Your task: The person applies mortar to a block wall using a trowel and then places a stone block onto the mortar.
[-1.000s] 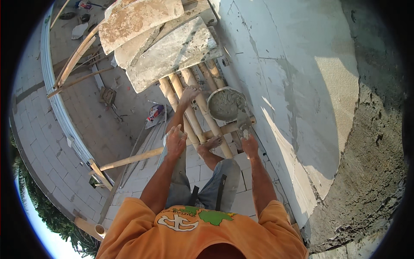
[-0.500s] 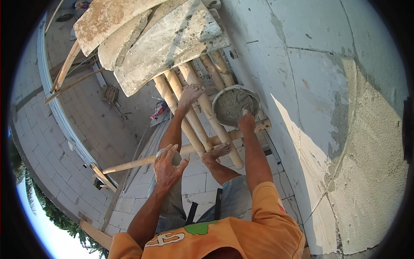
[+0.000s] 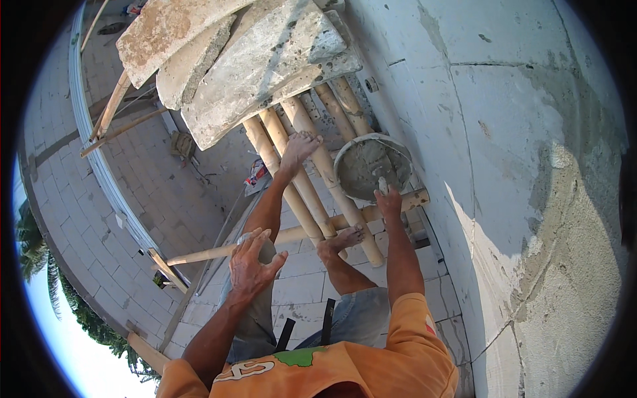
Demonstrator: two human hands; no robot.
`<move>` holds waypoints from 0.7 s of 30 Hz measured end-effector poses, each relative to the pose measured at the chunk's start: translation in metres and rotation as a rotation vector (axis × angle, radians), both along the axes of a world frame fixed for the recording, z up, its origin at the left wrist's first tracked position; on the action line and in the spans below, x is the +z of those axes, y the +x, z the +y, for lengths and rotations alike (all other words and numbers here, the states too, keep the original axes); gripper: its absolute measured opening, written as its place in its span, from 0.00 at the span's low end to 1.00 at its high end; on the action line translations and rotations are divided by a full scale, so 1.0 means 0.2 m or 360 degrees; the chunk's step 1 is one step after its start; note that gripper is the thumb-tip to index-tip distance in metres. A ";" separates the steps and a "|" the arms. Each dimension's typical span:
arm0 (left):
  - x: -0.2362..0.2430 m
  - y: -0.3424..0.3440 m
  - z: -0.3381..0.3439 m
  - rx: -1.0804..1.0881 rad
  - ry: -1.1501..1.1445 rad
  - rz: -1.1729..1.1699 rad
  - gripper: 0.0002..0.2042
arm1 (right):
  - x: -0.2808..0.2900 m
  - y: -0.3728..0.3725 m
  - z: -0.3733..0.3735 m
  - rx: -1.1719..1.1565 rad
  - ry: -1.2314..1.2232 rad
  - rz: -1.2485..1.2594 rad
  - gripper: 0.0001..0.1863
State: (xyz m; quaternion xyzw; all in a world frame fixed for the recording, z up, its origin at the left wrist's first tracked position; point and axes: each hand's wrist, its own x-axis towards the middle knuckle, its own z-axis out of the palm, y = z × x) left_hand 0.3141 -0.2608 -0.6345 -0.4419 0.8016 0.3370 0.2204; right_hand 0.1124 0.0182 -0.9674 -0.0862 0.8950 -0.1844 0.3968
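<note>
My right hand [image 3: 389, 201] is closed round the handle of a trowel [image 3: 381, 172] at the near rim of a round bucket [image 3: 340, 184]. The trowel's blade lies in the wet grey mortar [image 3: 358, 167], mostly coated and hard to make out. My left hand [image 3: 253, 264] rests over my bent left knee [image 3: 267, 253], fingers spread and thumb apart, with grey trouser cloth showing between them. My bare left foot [image 3: 302, 149] and right foot [image 3: 348, 237] stand on bamboo poles [image 3: 306, 192] left of the bucket.
Large rough slabs [image 3: 259, 79] lie on the far ends of the poles. A crosswise pole [image 3: 206, 253] runs beneath them. A block wall [image 3: 458, 172], partly coated with mortar [image 3: 557, 265], rises close on my right. A lower floor area [image 3: 199, 205] shows between the poles and the left wall [image 3: 99, 219].
My right hand has drawn back a little toward the bucket's near rim, and more of the trowel shows. The view has shifted slightly; my left hand stays at the knee.
</note>
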 end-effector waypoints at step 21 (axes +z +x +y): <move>0.01 -0.03 -0.02 0.0001 0.0008 0.0027 0.29 | 0.69 -0.15 0.24 0.0317 -0.0307 -0.0007 0.23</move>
